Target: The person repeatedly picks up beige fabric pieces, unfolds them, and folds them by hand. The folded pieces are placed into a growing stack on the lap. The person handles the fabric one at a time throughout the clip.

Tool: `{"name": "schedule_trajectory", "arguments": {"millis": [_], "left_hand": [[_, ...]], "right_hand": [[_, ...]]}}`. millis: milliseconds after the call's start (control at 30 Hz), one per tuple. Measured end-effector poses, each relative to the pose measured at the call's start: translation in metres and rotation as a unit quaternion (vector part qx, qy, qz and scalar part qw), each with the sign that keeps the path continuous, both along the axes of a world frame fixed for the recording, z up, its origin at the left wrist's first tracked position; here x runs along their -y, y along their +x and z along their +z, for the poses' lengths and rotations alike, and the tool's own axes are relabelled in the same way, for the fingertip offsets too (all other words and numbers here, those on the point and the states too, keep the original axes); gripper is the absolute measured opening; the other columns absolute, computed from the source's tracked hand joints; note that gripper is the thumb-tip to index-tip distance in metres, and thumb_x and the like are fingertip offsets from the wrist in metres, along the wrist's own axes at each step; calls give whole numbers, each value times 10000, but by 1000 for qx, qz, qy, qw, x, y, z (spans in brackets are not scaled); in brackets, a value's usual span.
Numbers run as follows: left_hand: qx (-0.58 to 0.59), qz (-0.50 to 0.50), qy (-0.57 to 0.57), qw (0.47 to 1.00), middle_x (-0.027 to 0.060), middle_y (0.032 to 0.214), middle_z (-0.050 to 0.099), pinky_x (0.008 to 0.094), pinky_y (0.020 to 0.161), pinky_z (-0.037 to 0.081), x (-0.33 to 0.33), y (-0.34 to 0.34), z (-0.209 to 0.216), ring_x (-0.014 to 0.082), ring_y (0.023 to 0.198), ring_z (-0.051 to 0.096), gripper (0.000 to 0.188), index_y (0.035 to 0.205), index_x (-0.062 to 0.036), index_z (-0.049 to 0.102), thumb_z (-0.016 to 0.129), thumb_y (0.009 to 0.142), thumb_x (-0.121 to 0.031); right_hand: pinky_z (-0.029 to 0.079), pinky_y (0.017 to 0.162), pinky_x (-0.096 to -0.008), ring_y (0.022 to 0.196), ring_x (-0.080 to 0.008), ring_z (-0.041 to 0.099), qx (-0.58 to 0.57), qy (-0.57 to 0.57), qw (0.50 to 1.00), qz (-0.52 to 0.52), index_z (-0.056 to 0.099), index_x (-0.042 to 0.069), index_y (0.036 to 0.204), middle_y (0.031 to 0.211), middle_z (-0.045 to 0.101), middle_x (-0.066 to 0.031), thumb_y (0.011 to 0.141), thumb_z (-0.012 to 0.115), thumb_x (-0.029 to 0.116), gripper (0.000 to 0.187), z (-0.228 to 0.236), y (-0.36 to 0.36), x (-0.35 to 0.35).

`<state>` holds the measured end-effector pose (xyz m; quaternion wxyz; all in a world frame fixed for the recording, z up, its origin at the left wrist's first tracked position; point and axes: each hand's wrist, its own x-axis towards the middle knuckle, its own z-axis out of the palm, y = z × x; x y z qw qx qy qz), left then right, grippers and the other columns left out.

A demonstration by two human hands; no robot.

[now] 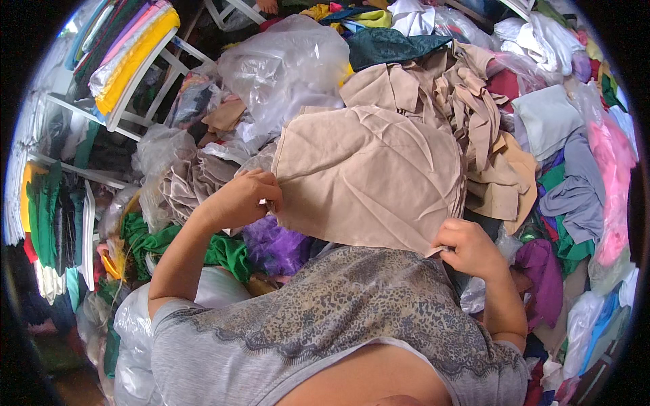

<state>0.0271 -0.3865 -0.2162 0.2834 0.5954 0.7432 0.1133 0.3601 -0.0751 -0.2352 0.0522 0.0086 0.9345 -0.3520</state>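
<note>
A big piece of beige fabric (369,176) is held up flat right in the middle of the view, spread above the person's chest and stretched between both hands. Its left edge is pinched by the left hand (240,197), fingers curled tight over the hem, wrist bent inward and the bare forearm angled up from the lower left with the elbow stuck out. The lower right corner is gripped by the right hand (467,247), closed into a loose fist around the cloth, forearm rising almost straight up from the bottom right.

Just behind the cloth, a heap of matching beige pieces (467,115) is piled, touching its top edge. A crumpled clear plastic bag (288,68) is seen up and to the left of that. Under the left hand, purple fabric (274,247) and green fabric (227,254) are bunched together. Over on the right, grey cloth (579,189) and pink cloth (613,183) are draped side by side. A white rack (145,81) stacked with folded coloured textiles is found at far upper left.
</note>
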Motion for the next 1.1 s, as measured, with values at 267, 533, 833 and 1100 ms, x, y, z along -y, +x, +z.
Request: {"name": "schedule_trajectory", "arguments": {"millis": [267, 533, 833, 1100], "left_hand": [[-1, 3, -29, 1000, 39, 965, 635, 396, 947, 437, 7, 5, -9, 259, 1052, 582, 88, 814, -136, 710, 700, 747, -80], [26, 9, -84, 996, 86, 967, 658, 400, 905, 485, -8, -8, 18, 296, 1021, 609, 178, 914, -87, 710, 655, 751, -46], [6, -33, 179, 983, 150, 1012, 697, 401, 842, 520, -199, -72, -16, 315, 956, 666, 184, 1018, -61, 688, 656, 867, -160], [-295, -133, 33, 946, 71, 1270, 632, 567, 1043, 415, -351, -98, -143, 319, 1226, 569, 450, 1291, -235, 624, 644, 848, -161]], "right_hand": [[504, 729, -458, 835, -358, 624, 61, 42, 997, 0, 657, 50, 844, 831, 569, -138, 727, 665, 67, 119, -7, 5, 1], [536, 764, -402, 870, -318, 658, 132, -10, 990, 39, 702, 58, 996, 926, 650, -126, 737, 767, 218, 311, 12, -7, -5], [552, 672, -327, 757, -223, 675, 24, -92, 995, 20, 700, 50, 1087, 994, 694, -105, 787, 793, 252, 374, 37, -25, -22], [546, 668, -306, 730, -179, 654, -52, -114, 991, -48, 693, 21, 1067, 950, 683, -96, 821, 788, 185, 311, 33, -1, -20]]}}
